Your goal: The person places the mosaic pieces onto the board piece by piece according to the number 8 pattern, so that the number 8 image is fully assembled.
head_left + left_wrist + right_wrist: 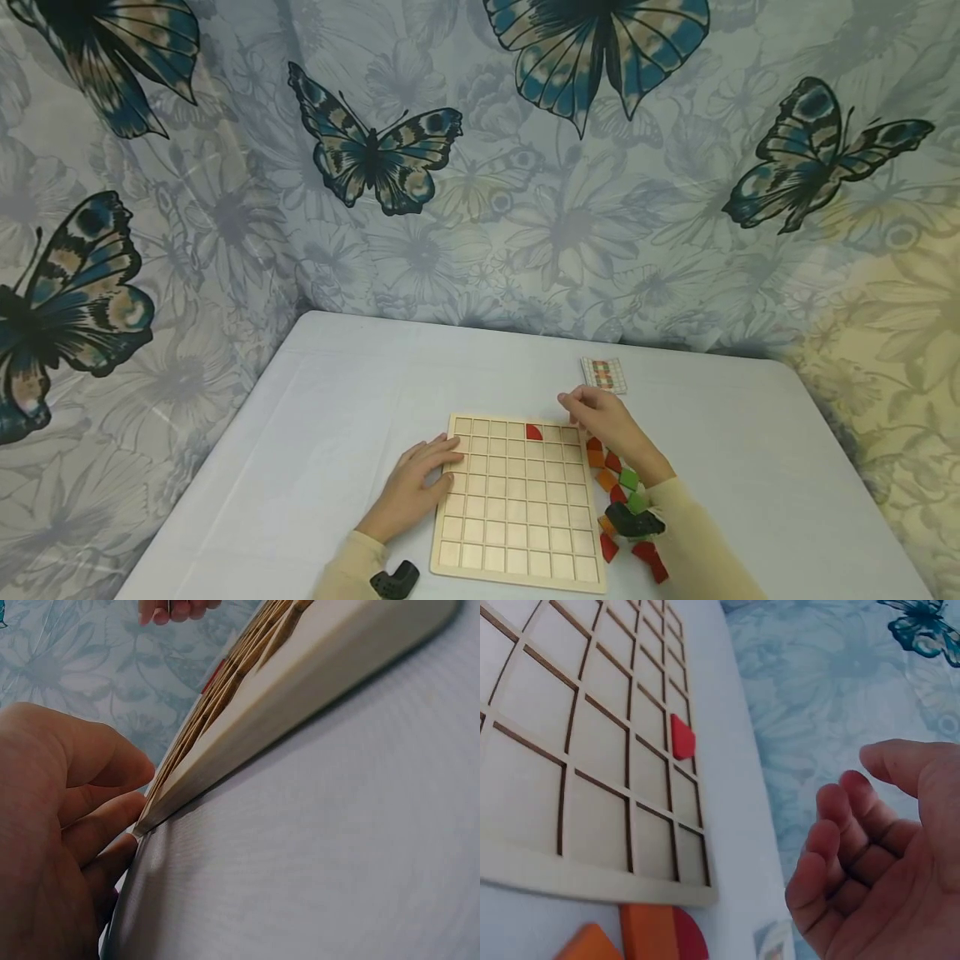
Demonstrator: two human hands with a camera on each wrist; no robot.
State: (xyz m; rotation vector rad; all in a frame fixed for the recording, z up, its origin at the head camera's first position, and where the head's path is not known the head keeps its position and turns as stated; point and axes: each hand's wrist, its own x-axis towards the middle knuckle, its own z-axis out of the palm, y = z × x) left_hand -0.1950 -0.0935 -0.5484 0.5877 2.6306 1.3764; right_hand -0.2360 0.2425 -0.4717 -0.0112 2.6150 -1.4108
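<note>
A wooden grid board (pixel 516 510) with square cells lies on the table, and one red quarter-round piece (pixel 534 432) sits in a cell of its far row. My left hand (pixel 415 485) rests at the board's left edge; in the left wrist view its fingertips (pixel 139 769) touch the rim. Over the board's far right corner hovers my right hand (pixel 613 427). The right wrist view shows its fingers (pixel 821 840) loosely bent, the thumb apart from them, with nothing seen between. Beneath that forearm, red, orange (pixel 606 480) and green (pixel 628 478) pieces lie along the board's right side.
A small card (pixel 604 375) printed with a coloured pattern lies beyond the right hand. Several pieces, among them a red one (pixel 608 547), are scattered near the right sleeve. Butterfly-print cloth (pixel 465 250) hangs behind the white table (pixel 352 367).
</note>
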